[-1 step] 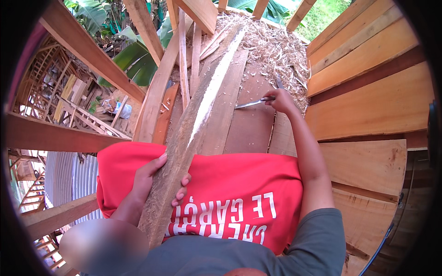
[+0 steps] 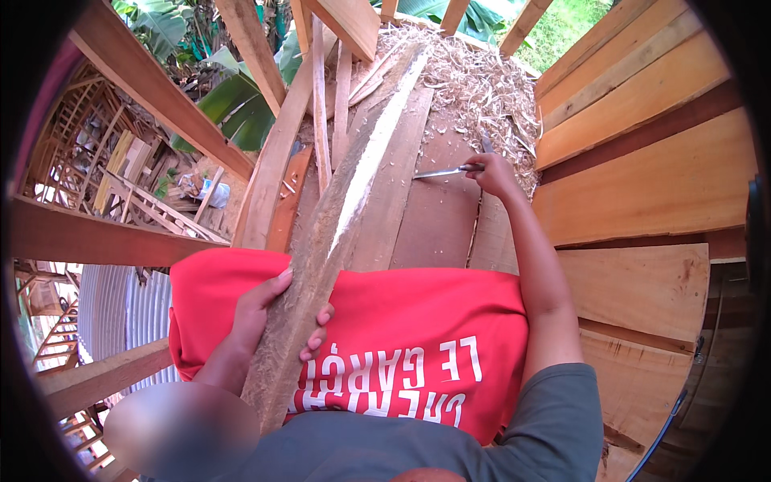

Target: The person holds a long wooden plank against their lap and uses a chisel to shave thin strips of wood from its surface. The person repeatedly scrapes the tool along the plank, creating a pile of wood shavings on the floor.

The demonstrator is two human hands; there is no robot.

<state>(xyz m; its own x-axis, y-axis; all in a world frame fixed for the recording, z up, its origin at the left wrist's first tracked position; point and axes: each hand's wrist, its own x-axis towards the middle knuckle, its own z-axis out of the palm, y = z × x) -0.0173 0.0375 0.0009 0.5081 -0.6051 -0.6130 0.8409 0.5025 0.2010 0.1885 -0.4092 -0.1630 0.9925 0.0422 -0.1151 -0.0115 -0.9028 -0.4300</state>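
A long, rough wooden beam point(image 2: 312, 233) runs from my lap away to the far end of the boards, one long edge shaved pale. My left hand point(image 2: 255, 309) is wrapped round its near part, thumb on one side and fingertips on the other. Off to the right of the beam, my right hand point(image 2: 492, 173) grips a knife point(image 2: 440, 173) by its dark handle. The thin metal blade points left, its tip close to the beam but apart from it. Red cloth point(image 2: 426, 321) with white lettering covers my lap under the beam.
Curled wood shavings point(image 2: 490, 88) heap at the far right. A small grey flat piece point(image 2: 487, 145) shows just beyond my right hand. A plank wall point(image 2: 642, 177) stands on the right; upright posts point(image 2: 249, 52) and a rail point(image 2: 104, 233) border the left.
My right hand has shifted slightly right and nearer, and the knife's blade has turned to lie more level. My left hand and the beam have stayed put.
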